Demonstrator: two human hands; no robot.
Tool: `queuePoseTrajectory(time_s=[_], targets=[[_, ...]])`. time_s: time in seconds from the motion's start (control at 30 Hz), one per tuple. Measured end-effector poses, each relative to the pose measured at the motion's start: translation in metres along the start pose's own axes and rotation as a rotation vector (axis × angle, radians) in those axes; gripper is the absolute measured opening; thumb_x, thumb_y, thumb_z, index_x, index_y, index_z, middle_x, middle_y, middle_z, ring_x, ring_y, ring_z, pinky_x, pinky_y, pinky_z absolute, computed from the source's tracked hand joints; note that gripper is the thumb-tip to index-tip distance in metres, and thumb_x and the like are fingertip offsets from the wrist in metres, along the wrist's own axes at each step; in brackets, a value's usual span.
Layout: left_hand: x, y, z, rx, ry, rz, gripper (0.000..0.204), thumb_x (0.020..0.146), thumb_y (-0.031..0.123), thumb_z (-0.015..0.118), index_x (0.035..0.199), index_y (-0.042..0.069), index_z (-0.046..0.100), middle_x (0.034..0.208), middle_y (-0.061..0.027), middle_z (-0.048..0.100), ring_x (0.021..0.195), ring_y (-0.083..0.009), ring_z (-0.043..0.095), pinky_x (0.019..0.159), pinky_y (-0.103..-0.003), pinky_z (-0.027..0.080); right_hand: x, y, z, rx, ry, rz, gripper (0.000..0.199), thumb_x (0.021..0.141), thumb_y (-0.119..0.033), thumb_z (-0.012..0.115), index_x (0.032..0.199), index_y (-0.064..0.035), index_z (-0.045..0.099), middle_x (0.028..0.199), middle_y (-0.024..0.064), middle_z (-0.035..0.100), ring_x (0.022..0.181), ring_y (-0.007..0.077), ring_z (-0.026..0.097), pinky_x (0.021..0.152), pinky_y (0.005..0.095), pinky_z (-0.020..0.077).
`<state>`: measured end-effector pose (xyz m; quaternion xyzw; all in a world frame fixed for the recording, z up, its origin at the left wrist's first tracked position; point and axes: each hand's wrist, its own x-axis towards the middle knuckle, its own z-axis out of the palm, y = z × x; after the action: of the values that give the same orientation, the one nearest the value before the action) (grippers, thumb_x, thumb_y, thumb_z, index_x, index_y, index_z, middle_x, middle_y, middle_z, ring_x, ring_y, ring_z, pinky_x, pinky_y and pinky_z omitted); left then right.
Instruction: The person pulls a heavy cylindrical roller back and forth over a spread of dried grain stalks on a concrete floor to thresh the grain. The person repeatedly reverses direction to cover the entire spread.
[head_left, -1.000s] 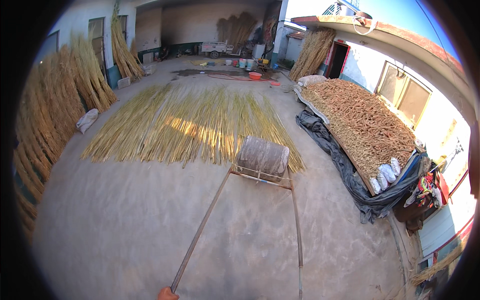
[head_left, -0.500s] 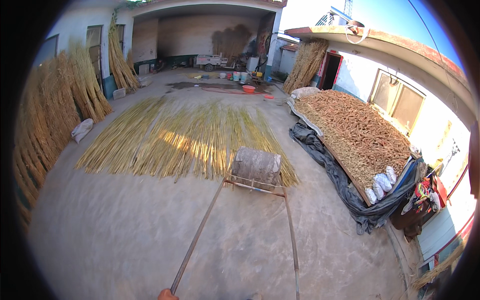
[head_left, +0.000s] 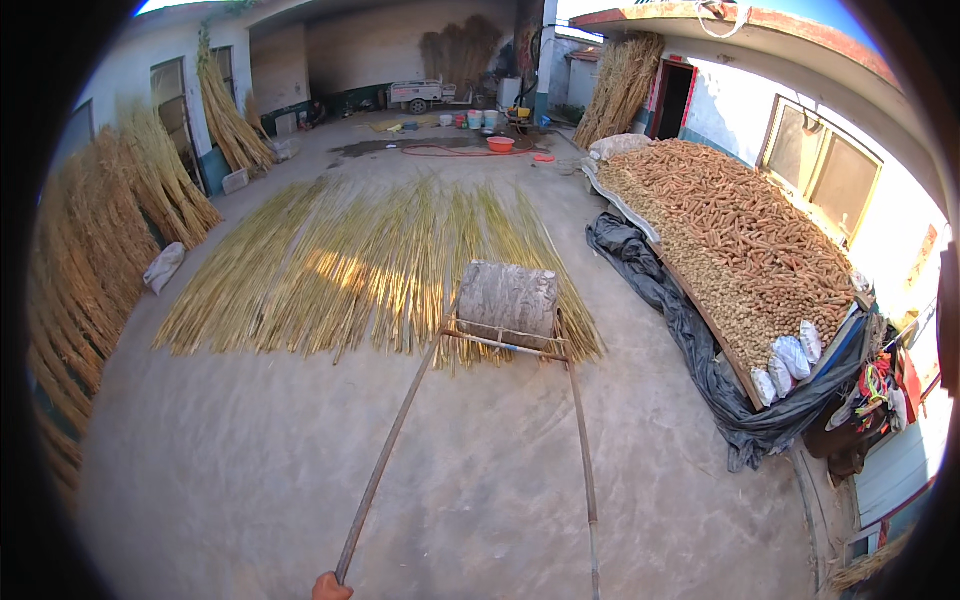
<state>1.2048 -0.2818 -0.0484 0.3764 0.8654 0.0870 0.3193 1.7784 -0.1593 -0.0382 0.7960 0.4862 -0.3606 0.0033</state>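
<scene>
At the bottom edge of the view the left hand (head_left: 331,587) shows only as a sliver, closed around the near end of the left handle pole (head_left: 385,465); how tightly it grips cannot be told. The right hand is out of view, and the right handle pole (head_left: 582,450) runs off the lower edge beside it. Well ahead of the hand, at the far ends of both poles, the stone roller (head_left: 507,301) sits in its frame on the near edge of the reed stalks (head_left: 350,265) spread over the concrete yard floor (head_left: 250,470). The roller looks heavy and rigid and likely slow to start or stop; the thin, stiff poles are best held at their near ends, one in each hand, for leverage.
</scene>
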Motion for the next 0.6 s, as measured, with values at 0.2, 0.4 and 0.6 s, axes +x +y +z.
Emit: queuePoseTrajectory(time_s=[0.2, 0.4, 0.6], targets=[[0.038, 0.140, -0.036, 0.007, 0.039, -0.216, 0.032, 0.058, 0.023, 0.064, 0.071, -0.005, 0.058, 0.073, -0.0229, 0.061, 0.074, -0.0341, 0.062, 0.066, -0.040, 0.048, 0.054, -0.054, -0.054, -0.013, -0.080, 0.098, 0.049, 0.091, -0.043, 0.031, 0.094, 0.0009, 0.053, 0.070, 0.0270, 0.056, 0.053, 0.0379, 0.057, 0.045, 0.0465, 0.0470], [0.075, 0.202, -0.033, -0.031, 0.049, -0.247, 0.032, 0.059, 0.023, 0.062, 0.074, -0.005, 0.058, 0.076, -0.0240, 0.060, 0.077, -0.0368, 0.061, 0.069, -0.041, 0.048, 0.143, -0.021, -0.046, 0.171, 0.115, -0.203, 0.047, 0.091, -0.043, 0.033, 0.099, -0.0002, 0.052, 0.079, 0.0275, 0.058, 0.062, 0.0398, 0.059, 0.050, 0.0465, 0.0479], [0.128, 0.232, -0.019, -0.022, 0.076, -0.218, 0.032, 0.059, 0.022, 0.063, 0.075, -0.005, 0.057, 0.077, -0.0243, 0.060, 0.078, -0.0379, 0.060, 0.069, -0.042, 0.048, 0.208, -0.030, -0.076, 0.076, 0.156, -0.402, 0.039, 0.092, -0.036, 0.035, 0.099, -0.0018, 0.052, 0.080, 0.0254, 0.057, 0.065, 0.0405, 0.056, 0.053, 0.0454, 0.0459]])
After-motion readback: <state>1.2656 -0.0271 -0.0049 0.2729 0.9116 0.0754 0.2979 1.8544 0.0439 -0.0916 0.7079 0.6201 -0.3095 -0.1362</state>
